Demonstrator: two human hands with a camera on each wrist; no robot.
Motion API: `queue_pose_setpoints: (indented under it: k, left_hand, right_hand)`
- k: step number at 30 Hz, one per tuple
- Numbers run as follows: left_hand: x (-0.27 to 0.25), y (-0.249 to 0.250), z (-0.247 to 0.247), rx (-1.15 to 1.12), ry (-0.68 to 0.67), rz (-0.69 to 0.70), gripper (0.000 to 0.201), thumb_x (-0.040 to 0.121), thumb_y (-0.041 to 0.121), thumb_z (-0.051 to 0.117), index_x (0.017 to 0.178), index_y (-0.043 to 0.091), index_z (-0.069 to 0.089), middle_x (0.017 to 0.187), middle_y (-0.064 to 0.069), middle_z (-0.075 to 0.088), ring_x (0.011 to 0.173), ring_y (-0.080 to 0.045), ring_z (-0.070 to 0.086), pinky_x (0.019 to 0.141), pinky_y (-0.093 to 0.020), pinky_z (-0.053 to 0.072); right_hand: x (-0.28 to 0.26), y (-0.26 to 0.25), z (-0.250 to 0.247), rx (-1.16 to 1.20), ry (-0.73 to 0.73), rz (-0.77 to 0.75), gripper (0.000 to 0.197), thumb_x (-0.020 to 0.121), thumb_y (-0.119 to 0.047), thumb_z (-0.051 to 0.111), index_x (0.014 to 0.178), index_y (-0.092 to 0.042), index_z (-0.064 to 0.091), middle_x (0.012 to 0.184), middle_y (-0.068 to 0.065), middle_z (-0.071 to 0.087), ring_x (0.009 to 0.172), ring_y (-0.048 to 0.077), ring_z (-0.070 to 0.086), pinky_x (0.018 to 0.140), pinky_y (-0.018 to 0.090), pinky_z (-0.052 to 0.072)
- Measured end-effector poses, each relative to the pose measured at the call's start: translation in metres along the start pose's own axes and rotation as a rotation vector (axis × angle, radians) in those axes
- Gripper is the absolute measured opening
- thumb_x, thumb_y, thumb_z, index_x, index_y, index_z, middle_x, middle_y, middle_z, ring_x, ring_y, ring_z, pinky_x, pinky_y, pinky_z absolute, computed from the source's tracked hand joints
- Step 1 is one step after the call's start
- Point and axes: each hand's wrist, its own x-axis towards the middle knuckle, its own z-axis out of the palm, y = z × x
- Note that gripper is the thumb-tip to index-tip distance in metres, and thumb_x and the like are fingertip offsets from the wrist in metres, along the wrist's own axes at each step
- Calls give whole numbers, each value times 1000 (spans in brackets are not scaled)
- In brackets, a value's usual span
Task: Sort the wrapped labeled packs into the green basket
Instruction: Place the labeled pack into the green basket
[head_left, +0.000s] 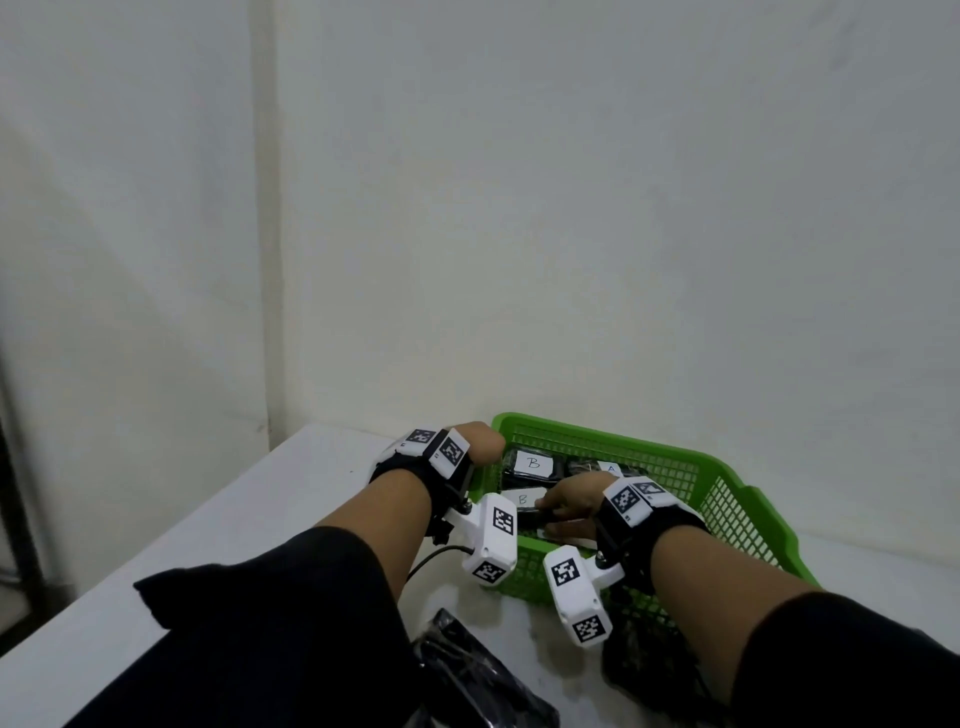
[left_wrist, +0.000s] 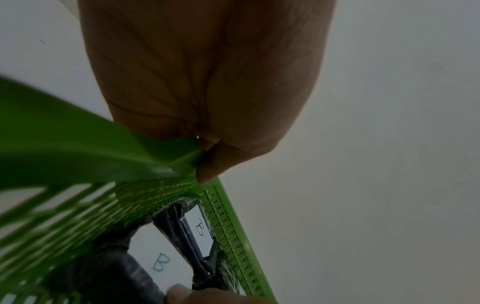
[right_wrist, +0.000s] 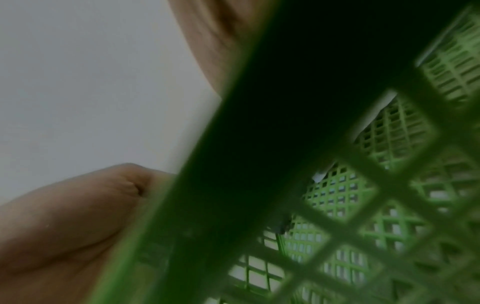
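The green basket stands on the white table. My left hand grips its far left corner; in the left wrist view the thumb pinches the basket rim. Inside lie black wrapped packs with white labels: a B pack, an A pack and a second B pack. My right hand reaches into the basket and holds a dark wrapped pack just above that second B pack. The left wrist view shows both B labels.
Two more black wrapped packs lie on the table in front of the basket: one beside my left sleeve, another partly hidden behind my right forearm. A white wall rises close behind the table. The right wrist view is mostly filled by basket mesh.
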Motion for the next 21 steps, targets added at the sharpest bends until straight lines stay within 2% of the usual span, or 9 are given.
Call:
queue_pose_setpoints:
  k: [1, 2, 4, 6, 8, 9, 13, 18, 21]
  left_hand:
    - [0, 0, -1, 22, -9, 10, 36, 108, 5, 40, 138, -9, 54, 131, -24, 58, 135, -36, 52, 99, -36, 42]
    - [0, 0, -1, 42, -6, 29, 36, 108, 4, 40, 138, -10, 54, 132, -26, 57, 135, -37, 52, 99, -35, 42]
    - [-1, 0, -2, 79, -1, 44, 36, 108, 3, 39, 139, -10, 53, 132, -31, 55, 135, -37, 52, 97, -35, 41]
    - [-3, 0, -1, 108, 2, 60, 37, 108, 2, 38, 139, -10, 53, 132, -32, 55, 135, -38, 51, 97, -34, 41]
    - [-3, -1, -1, 117, 14, 69, 36, 108, 1, 38, 138, -10, 53, 132, -32, 54, 134, -38, 52, 99, -34, 42]
    - [-4, -2, -1, 119, 17, 64, 36, 107, 1, 38, 138, -11, 54, 129, -32, 55, 133, -38, 53, 98, -34, 42]
    - [-8, -1, -1, 103, 5, 74, 36, 108, 2, 38, 137, -10, 54, 142, -27, 55, 131, -38, 54, 105, -36, 42]
    - [-12, -2, -3, 0, 11, 39, 35, 108, 3, 38, 136, -9, 56, 140, -26, 57, 130, -37, 55, 104, -37, 44]
    - [-17, -1, -2, -139, 29, -2, 35, 107, 2, 38, 135, -9, 56, 134, -25, 59, 131, -38, 55, 104, -36, 43]
  right_hand:
    - [-2, -4, 3, 89, -59, 84, 27, 102, -9, 64, 127, 0, 65, 110, 11, 69, 96, 28, 69, 58, 21, 55]
    - [-5, -3, 3, 21, -20, 108, 12, 100, -2, 64, 110, 5, 66, 97, 13, 68, 82, 26, 68, 46, 23, 55]
    - [-3, 2, 3, 75, -13, 214, 6, 99, 6, 62, 94, 5, 63, 87, 15, 65, 73, 24, 64, 34, 24, 50]
    - [-6, 0, 4, 123, -32, 243, 5, 96, 4, 67, 92, 4, 64, 90, 16, 69, 76, 25, 68, 45, 29, 59]
    - [-8, -3, 6, 117, -56, 270, 11, 91, -2, 77, 98, 2, 70, 100, 16, 75, 86, 26, 74, 71, 34, 66]
    - [-6, -3, 7, 84, -66, 268, 18, 88, -5, 81, 102, 1, 72, 104, 16, 76, 89, 27, 74, 77, 36, 65]
    - [-6, -3, 8, 27, -95, 270, 34, 80, -1, 87, 112, 1, 73, 107, 15, 76, 94, 27, 75, 56, 31, 62]
    - [-5, -6, 9, 84, -27, 257, 25, 79, 0, 88, 95, -1, 69, 94, 16, 69, 90, 32, 72, 45, 32, 58]
    - [-4, -6, 9, 68, -14, 249, 24, 78, -4, 89, 93, -1, 71, 88, 15, 71, 87, 31, 72, 50, 35, 60]
